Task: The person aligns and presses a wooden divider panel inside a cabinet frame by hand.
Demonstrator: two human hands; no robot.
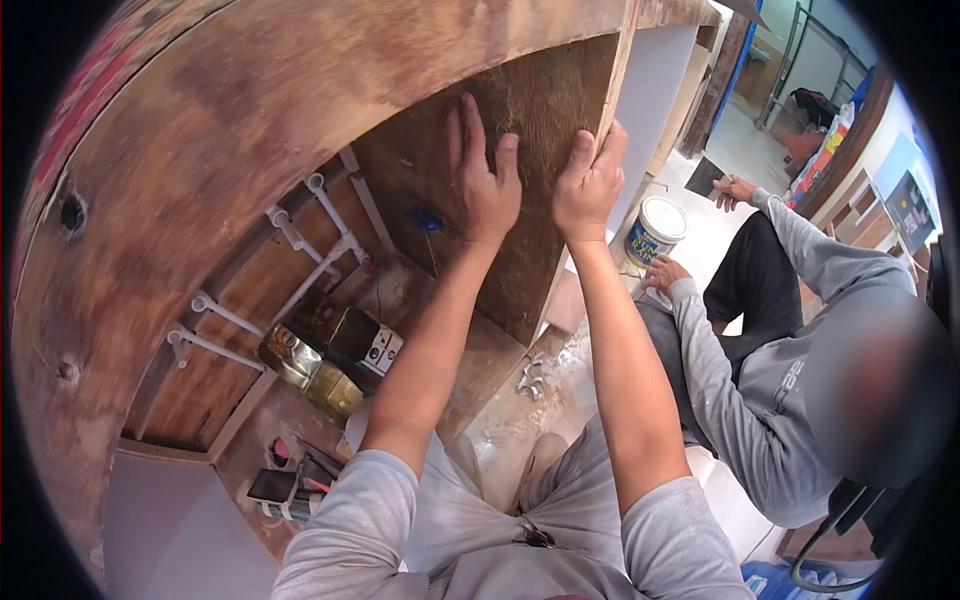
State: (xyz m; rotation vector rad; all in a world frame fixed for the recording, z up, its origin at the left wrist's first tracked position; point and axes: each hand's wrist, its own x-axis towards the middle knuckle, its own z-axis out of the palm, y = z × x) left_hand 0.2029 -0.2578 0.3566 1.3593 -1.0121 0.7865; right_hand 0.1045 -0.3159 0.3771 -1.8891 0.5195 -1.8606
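Observation:
A brown wooden panel (530,110) stands upright under a curved wooden counter edge (250,80). My left hand (487,190) lies against the panel's face, its fingers stretched out and its thumb apart. At the panel's right edge, my right hand (588,195) has its fingers wrapped round the board, with the thumb on the face side. Below my left hand, a small blue item (430,219) sits near the panel.
White pipes (305,270) line the compartment at left, near a metal tin (292,357) and tools (290,490). A paint bucket (656,228) stands beyond my right arm. A co-worker in a grey sweatshirt (770,400) sits at right, holding a flat dark blade (709,178). Scraps (532,377) lie on the floor.

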